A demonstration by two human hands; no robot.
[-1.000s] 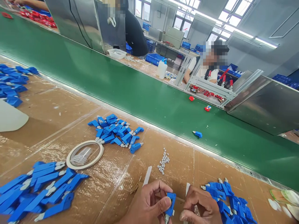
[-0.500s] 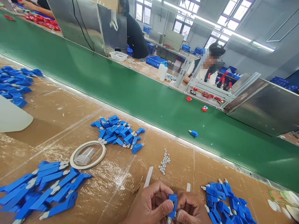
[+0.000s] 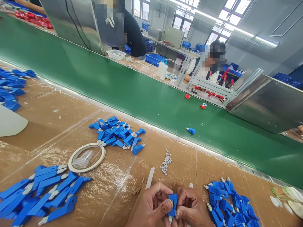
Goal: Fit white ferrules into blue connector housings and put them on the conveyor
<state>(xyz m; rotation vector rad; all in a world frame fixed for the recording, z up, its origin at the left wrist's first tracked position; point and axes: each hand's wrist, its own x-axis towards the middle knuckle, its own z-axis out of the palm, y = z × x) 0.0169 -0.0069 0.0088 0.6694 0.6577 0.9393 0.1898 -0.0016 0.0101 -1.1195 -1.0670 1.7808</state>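
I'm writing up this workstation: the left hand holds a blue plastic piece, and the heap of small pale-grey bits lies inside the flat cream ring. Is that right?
Not quite: the heap of small pale-grey bits lies outside the flat cream ring, on the brown tabletop, as the head view shows. The left hand does hold a blue plastic piece.

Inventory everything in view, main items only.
Held part: one, blue, between both hands
Part heaps: four, blue, table left, centre, right
Tape ring: one, cream, left of centre
Plastic pieces: several, clear, inside ring
Small bits: many, grey, beyond hands
Table: one, brown, foreground
Belt: one, green, beyond table
Loose parts: one blue, two red, on belt
Bottles: two, white, across belt
Co-workers: three visible, dark or white clothes, across belt
Left hand: one, bare, bottom centre
Right hand: one, bare, bottom centre
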